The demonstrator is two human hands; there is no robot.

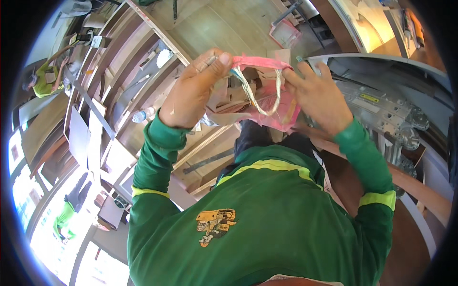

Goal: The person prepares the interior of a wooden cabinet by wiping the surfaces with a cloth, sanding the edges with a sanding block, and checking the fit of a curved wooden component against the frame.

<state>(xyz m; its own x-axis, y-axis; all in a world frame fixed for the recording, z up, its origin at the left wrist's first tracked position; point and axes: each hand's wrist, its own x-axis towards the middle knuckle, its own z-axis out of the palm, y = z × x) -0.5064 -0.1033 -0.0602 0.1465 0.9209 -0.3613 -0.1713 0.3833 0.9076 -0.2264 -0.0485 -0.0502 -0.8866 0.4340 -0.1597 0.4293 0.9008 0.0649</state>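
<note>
A pink bag (pixel 284 106) with a cream cord handle (pixel 253 95) hangs before my chest, its mouth facing up. Thin brownish pieces (pixel 234 101) show inside it, too partly hidden to name. My left hand (pixel 193 90) is closed on the left end of the bag's rim, thumb on top. At the right end, my right hand (pixel 324 97) grips the rim between thumb and forefinger, while its other fingers stand apart. The cord loop droops across the bag's mouth between both hands.
Wooden shelving or frames (pixel 121 62) and pale panels (pixel 78 136) fill the left side, near a plastic bottle (pixel 139 116). Metal machinery (pixel 377 107) stands close on the right. A pink crate (pixel 285 36) sits ahead. Two people work at far left.
</note>
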